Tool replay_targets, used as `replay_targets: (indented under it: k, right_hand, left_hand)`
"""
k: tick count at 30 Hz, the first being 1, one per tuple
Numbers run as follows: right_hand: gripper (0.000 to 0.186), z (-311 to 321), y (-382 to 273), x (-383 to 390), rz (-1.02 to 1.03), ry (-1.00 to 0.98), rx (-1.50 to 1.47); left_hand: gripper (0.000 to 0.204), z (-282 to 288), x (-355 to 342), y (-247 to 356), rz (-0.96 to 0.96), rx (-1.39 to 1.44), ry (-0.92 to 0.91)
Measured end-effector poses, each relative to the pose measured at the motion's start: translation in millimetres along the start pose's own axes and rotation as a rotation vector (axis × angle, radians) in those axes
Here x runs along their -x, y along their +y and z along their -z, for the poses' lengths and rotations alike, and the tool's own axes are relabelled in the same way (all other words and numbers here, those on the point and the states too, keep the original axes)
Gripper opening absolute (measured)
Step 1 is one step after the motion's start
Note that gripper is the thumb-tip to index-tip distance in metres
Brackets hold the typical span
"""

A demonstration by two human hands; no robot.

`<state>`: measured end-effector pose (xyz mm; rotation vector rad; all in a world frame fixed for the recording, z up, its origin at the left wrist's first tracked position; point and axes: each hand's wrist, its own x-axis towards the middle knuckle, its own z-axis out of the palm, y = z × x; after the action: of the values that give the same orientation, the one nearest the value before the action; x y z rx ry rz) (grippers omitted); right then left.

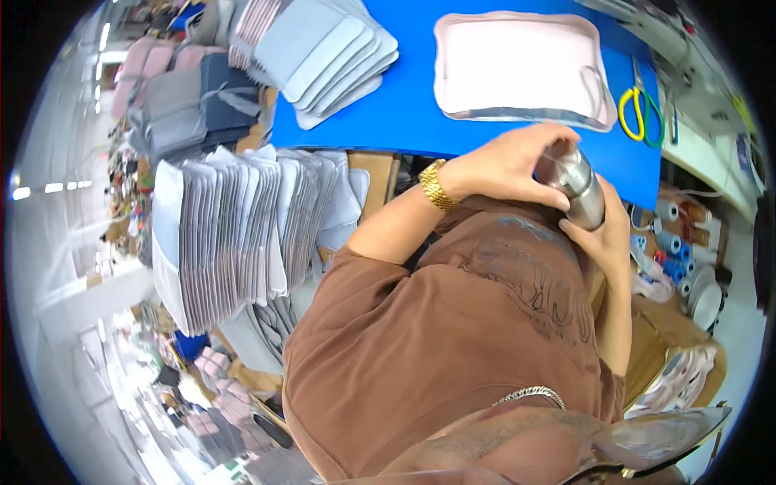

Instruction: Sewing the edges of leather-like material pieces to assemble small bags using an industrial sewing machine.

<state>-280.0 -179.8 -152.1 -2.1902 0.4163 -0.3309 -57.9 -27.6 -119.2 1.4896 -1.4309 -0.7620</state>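
A shiny steel bottle [580, 187] is held close to my chest, tilted. My left hand [509, 166], with a gold watch on its wrist, is closed over the bottle's top. My right hand [605, 234] cups the bottle's lower side from the right. My brown shirt fills the middle of the view below both hands. Just beyond the hands, a flat pale pink fabric piece [517, 69] with a grey edge lies on the blue table [404, 121].
Yellow-and-green scissors [641, 113] lie at the table's right edge. Grey fabric pieces [327, 52] are fanned at its far left. A tall stack of grey pieces [234, 234] stands to my left. Thread spools [671, 238] sit low on the right.
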Motion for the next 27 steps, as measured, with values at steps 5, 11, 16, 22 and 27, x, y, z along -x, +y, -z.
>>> replay_targets:
  k: [5,11,16,22,27]
  right_hand:
    - [0.085,1.4,-1.0,10.5,-0.024,-0.019,0.035]
    - [0.092,-2.9,8.4,26.1,-0.028,0.071,0.381]
    - [0.089,6.5,10.7,39.6,-0.075,0.013,0.157]
    - [0.088,10.0,11.5,47.2,-0.088,0.067,0.132]
    - [0.087,13.4,7.8,47.9,-0.105,0.073,0.075]
  left_hand:
    - [0.079,-12.0,-1.1,7.5,0.148,-0.166,-0.07]
    - [0.071,-31.8,-12.4,1.7,0.456,-0.084,-0.013]
    - [0.073,-38.9,-13.8,2.6,0.102,-0.146,-0.228]
    - [0.076,-36.9,-22.2,11.5,0.172,-0.087,-0.205]
    - [0.075,-32.0,-18.7,18.0,0.021,-0.19,-0.155]
